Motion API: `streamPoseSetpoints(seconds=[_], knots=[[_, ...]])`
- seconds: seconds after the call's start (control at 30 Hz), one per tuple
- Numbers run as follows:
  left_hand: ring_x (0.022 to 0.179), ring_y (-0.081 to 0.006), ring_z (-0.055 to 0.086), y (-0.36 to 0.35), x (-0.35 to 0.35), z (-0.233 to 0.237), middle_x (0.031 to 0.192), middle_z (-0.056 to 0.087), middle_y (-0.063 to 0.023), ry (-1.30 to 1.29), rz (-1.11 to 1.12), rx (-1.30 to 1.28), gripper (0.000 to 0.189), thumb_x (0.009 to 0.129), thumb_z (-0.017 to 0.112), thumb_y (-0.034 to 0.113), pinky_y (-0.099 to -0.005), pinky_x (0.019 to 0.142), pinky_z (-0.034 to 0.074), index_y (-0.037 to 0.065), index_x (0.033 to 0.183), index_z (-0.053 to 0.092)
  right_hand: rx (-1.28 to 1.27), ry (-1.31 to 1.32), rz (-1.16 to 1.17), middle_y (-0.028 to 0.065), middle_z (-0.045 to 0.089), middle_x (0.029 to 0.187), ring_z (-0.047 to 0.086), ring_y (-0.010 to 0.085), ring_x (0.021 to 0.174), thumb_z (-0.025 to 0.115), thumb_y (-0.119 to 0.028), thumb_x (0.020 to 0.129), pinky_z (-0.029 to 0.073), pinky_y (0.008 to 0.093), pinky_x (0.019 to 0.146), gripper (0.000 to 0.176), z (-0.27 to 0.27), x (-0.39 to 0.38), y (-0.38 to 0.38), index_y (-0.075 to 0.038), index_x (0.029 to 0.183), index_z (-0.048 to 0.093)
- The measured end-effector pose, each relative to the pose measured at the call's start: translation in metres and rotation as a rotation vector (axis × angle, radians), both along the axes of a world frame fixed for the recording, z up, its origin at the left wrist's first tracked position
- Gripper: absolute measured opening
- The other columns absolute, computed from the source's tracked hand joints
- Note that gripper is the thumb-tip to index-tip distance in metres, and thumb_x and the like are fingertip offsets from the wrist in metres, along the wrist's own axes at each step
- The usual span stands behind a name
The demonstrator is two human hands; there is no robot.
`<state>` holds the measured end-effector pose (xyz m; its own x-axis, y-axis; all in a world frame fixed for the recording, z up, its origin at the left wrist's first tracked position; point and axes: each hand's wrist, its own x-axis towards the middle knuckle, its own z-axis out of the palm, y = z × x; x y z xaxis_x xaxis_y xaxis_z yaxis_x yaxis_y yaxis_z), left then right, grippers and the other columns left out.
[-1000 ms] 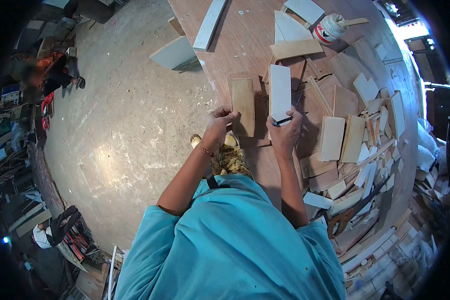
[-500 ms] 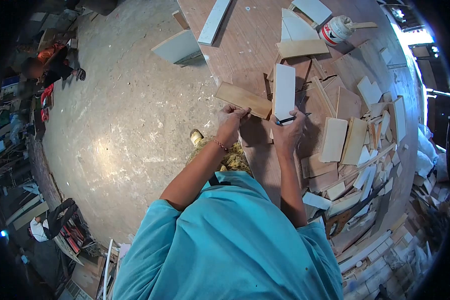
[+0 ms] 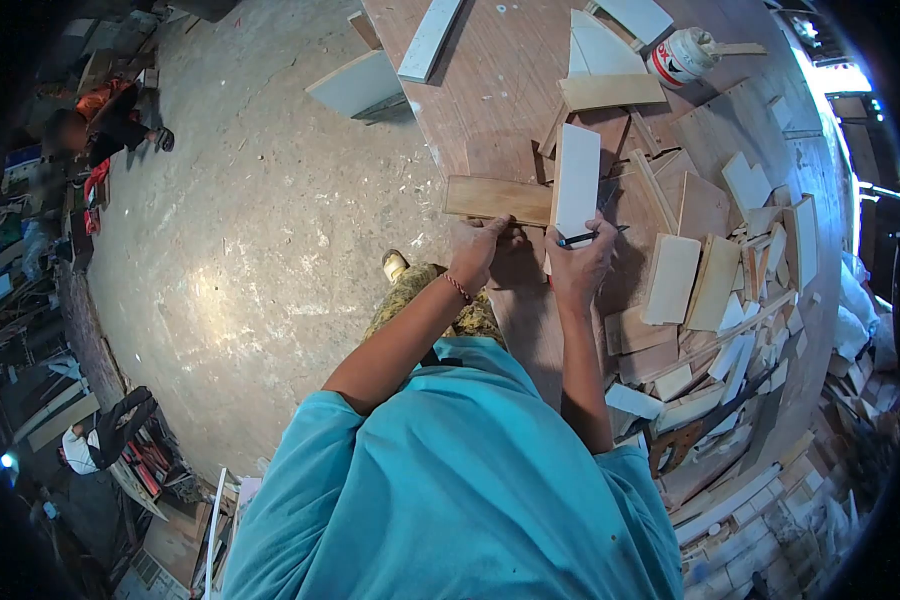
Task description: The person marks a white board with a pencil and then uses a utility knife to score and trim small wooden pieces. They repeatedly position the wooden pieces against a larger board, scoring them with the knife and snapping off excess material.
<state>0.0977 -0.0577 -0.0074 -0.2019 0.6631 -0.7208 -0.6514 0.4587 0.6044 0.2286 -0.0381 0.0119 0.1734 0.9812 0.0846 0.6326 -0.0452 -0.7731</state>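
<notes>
On the left we see a person in orange [image 3: 98,103] toward the far side and a person in white [image 3: 80,450] nearer, both well apart from the work across a worn floor [image 3: 240,230]. Moving right, we find the left hand [image 3: 482,245], its thumb and fingers pinching the near edge of a brown wooden board [image 3: 495,200]. We note the change: a second ago this board pointed from near to far; it now lies crosswise, its right end at the left edge of a white-faced board [image 3: 577,178]. We judge that the two pieces are thus being set against each other roughly at a right angle, though we cannot tell whether they touch or slightly overlap. The brown board lies just beyond the left hand, leftward of the right hand [image 3: 580,262], which grips the near end of the white-faced board and also carries a dark pen [image 3: 574,240]. The hands are near each other but apart. Farther right, on the workbench [image 3: 485,85], we observe a labelled tub [image 3: 680,58] at the far side, piled offcuts [image 3: 670,280] and, nearer, a handsaw [image 3: 675,447].
</notes>
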Motion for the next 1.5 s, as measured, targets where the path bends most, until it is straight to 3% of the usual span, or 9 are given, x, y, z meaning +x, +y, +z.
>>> streamPoseSetpoints(seconds=[0.17, 0.37, 0.47, 0.6, 0.73, 1.0, 1.07, 1.27, 1.5], knots=[[0.062, -0.0169, 0.059, -0.01, -0.007, -0.002, 0.074, 0.061, -0.0102, 0.04, -0.146, -0.032, 0.014, 0.083, 0.056, 0.008, -0.0253, 0.055, 0.051, -0.005, 0.085, 0.057, 0.076, -0.007, 0.018, 0.0196, 0.048, 0.103, 0.048, 0.0363, 0.093, 0.071, -0.01, 0.059, 0.04, 0.0443, 0.079, 0.049, -0.005, -0.012, -0.004, -0.003, 0.093, 0.037], [0.061, -0.0171, 0.055, -0.004, -0.034, 0.015, 0.073, 0.061, -0.0103, 1.35, -0.192, 0.347, 0.027, 0.077, 0.062, 0.012, -0.0259, 0.058, 0.045, -0.006, 0.096, 0.055, 0.089, -0.024, 0.112, 0.019, 0.047, 0.101, 0.046, 0.037, 0.089, 0.072, -0.01, 0.057, 0.039, 0.0447, 0.076, 0.05, -0.002, -0.046, -0.012, -0.001, 0.093, 0.038], [0.064, -0.0203, 0.056, 0.006, -0.052, -0.006, 0.075, 0.061, -0.0117, 1.692, -0.188, 0.14, 0.037, 0.073, 0.066, 0.012, -0.0267, 0.059, 0.045, -0.007, 0.102, 0.052, 0.066, -0.016, 0.143, 0.0188, 0.047, 0.106, 0.044, 0.0373, 0.094, 0.072, -0.01, 0.058, 0.038, 0.0449, 0.08, 0.054, -0.007, -0.052, -0.015, -0.004, 0.096, 0.034], [0.067, -0.0176, 0.06, 0.01, -0.073, -0.017, 0.074, 0.06, -0.0108, 0.77, -0.275, -0.053, 0.034, 0.072, 0.067, 0.012, -0.0248, 0.055, 0.046, -0.007, 0.097, 0.054, 0.043, -0.029, 0.159, 0.0194, 0.046, 0.107, 0.044, 0.0382, 0.094, 0.071, -0.009, 0.058, 0.038, 0.0477, 0.079, 0.052, -0.008, -0.054, -0.017, -0.005, 0.095, 0.034], [0.064, -0.0144, 0.059, -0.003, -0.078, -0.006, 0.074, 0.06, -0.0091, 0.546, -0.152, -0.063, 0.018, 0.074, 0.064, 0.007, -0.023, 0.055, 0.047, -0.005, 0.083, 0.055, 0.073, -0.035, 0.16, 0.0204, 0.046, 0.109, 0.044, 0.0385, 0.093, 0.071, -0.01, 0.059, 0.038, 0.0481, 0.079, 0.052, -0.013, -0.057, -0.015, -0.005, 0.096, 0.034], [0.071, -0.0167, 0.059, -0.014, -0.091, -0.009, 0.085, 0.058, -0.013, 0.587, -0.105, -0.083, 0.024, 0.075, 0.063, 0.007, -0.0242, 0.059, 0.049, -0.007, 0.091, 0.052, 0.175, -0.01, 0.216, 0.0202, 0.048, 0.109, 0.048, 0.0365, 0.092, 0.071, -0.012, 0.062, 0.038, 0.046, 0.081, 0.05, -0.014, -0.064, -0.008, -0.003, 0.096, 0.036], [0.083, -0.0196, 0.056, -0.012, -0.077, -0.001, 0.1, 0.051, -0.0173, 1.724, -0.35, 0.162, 0.038, 0.075, 0.064, 0.011, -0.0259, 0.063, 0.049, -0.005, 0.105, 0.049, 0.158, 0.023, 0.202, 0.0197, 0.048, 0.107, 0.049, 0.0343, 0.09, 0.07, -0.013, 0.064, 0.039, 0.0439, 0.08, 0.047, -0.012, -0.058, -0.007, -0.002, 0.096, 0.038], [0.086, -0.0256, 0.05, -0.001, -0.028, 0.035, 0.1, 0.042, -0.0162, 1.071, -0.501, 0.174, 0.053, 0.073, 0.068, 0.017, -0.0346, 0.074, 0.046, 0.004, 0.118, 0.044, -0.004, 0.276, 0.009, 0.0193, 0.056, 0.093, 0.058, 0.03, 0.08, 0.054, -0.001, 0.078, 0.044, 0.0369, 0.069, 0.018, -0.02, -0.015, 0.01, -0.001, 0.088, 0.039], [0.078, -0.0213, 0.048, 0.012, -0.005, 0.032, 0.101, 0.037, -0.0142, 1.36, -0.694, 0.109, 0.07, 0.068, 0.073, 0.023, -0.0321, 0.072, 0.046, 0.007, 0.127, 0.038, -0.022, 0.332, 0.2, 0.0138, 0.06, 0.091, 0.058, 0.0302, 0.084, 0.053, 0.004, 0.077, 0.046, 0.0371, 0.069, 0.016, -0.032, -0.019, 0.015, -0.002, 0.085, 0.041]])
